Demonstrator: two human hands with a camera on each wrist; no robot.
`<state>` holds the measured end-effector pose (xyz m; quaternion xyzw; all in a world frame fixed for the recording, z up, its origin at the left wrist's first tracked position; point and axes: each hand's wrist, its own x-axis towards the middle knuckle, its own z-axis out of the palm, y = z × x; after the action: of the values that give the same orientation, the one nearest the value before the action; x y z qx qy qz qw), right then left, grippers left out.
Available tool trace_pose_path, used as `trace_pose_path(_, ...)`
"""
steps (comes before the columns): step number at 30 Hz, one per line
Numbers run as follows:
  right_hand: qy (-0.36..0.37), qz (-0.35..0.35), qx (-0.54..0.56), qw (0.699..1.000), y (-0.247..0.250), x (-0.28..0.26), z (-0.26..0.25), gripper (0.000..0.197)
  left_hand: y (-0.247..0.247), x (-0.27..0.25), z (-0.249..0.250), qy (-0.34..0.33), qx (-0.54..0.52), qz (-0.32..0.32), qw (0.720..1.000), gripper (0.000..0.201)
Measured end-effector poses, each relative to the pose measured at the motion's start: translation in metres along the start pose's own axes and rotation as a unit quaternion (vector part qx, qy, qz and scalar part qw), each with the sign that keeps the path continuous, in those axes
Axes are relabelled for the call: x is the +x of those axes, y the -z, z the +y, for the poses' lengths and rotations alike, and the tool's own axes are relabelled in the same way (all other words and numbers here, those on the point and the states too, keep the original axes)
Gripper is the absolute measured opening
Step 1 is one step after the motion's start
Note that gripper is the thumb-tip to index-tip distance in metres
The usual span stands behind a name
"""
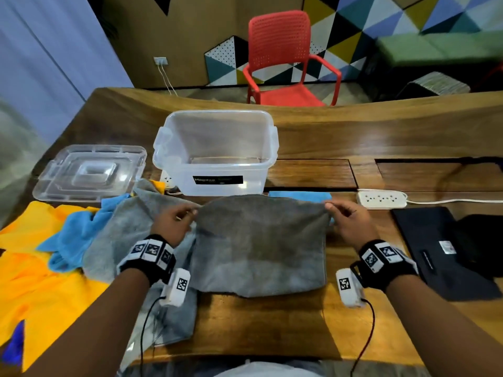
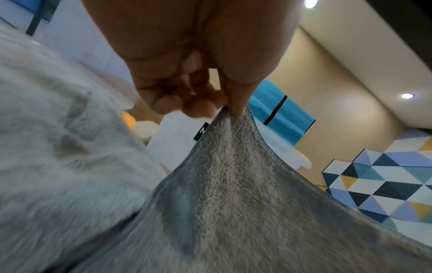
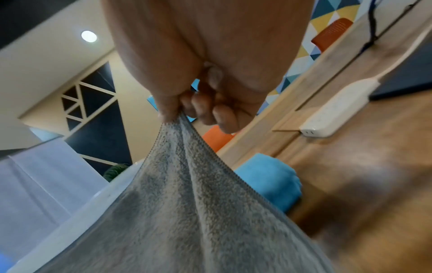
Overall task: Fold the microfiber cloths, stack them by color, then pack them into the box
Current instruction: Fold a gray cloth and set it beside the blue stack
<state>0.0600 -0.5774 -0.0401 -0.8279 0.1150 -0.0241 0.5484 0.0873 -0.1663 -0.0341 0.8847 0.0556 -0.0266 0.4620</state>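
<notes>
Folding step in hand. Grey cloth (image 1: pixel 258 246) lies at table centre, 6 o'clock of the box (image 1: pixel 217 153); its far corners are pinched by left hand (image 1: pixel 174 221) and right hand (image 1: pixel 347 221). Possibly already doubled. Next: far edge to be drawn toward 6 o'clock, edges matched.

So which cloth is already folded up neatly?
The blue cloth lying beside the box, behind the right hand. The other blue one is crumpled in the pile.

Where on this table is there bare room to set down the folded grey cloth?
Bare wood lies below the grey cloth toward the near edge, and between it and the black pouch. The left side is crowded with yellow cloths, blue cloth and lid.
</notes>
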Motion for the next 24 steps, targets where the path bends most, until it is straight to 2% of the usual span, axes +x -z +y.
trace_pose_path(1, -0.031, -0.030, 0.002, 0.999, -0.004, -0.006, 0.007, 0.004, -0.006, -0.006, -0.006, 0.008, 0.015, -0.030, 0.999, 0.020)
trace_pose_path(3, -0.077, -0.077, -0.044, 0.993, -0.008, -0.015, 0.036, 0.033, -0.018, -0.019, -0.021, 0.018, 0.115, -0.099, 0.988, 0.021)
trace_pose_path(4, -0.086, -0.111, -0.094, 0.986, -0.010, -0.022, 0.049, 0.040, -0.023, -0.027, -0.030, 0.022, 0.191, -0.145, 0.971, 0.020)
trace_pose_path(5, -0.093, -0.150, -0.157, 0.972, -0.012, -0.028, 0.058, 0.032, -0.026, -0.034, -0.040, 0.033, 0.257, -0.187, 0.948, 0.018)
trace_pose_path(6, -0.110, -0.183, -0.209, 0.954, -0.013, -0.036, 0.064, 0.013, -0.029, -0.041, -0.050, 0.037, 0.298, -0.219, 0.928, 0.017)
trace_pose_path(7, -0.116, -0.211, -0.235, 0.942, -0.014, -0.043, 0.073, 0.004, -0.031, -0.047, -0.059, 0.043, 0.313, -0.242, 0.917, 0.017)
trace_pose_path(8, -0.126, -0.229, -0.250, 0.932, -0.014, -0.048, 0.082, 0.012, -0.032, -0.052, -0.065, 0.047, 0.307, -0.251, 0.917, 0.017)
trace_pose_path(11, -0.162, -0.238, -0.271, 0.919, -0.013, -0.055, 0.101, 0.016, -0.028, -0.056, -0.077, 0.073, 0.257, -0.229, 0.936, 0.019)
trace_pose_path(16, -0.157, -0.218, -0.242, 0.932, -0.014, -0.059, 0.100, 0.023, -0.029, -0.053, -0.083, 0.044, 0.236, -0.183, 0.953, 0.025)
trace_pose_path(20, -0.170, -0.221, -0.214, 0.936, -0.019, -0.060, 0.098, 0.027, -0.034, -0.053, -0.084, 0.061, 0.252, -0.178, 0.949, 0.025)
trace_pose_path(24, -0.180, -0.211, -0.199, 0.940, -0.024, -0.062, 0.096, 0.021, -0.038, -0.054, -0.086, 0.077, 0.252, -0.174, 0.949, 0.021)
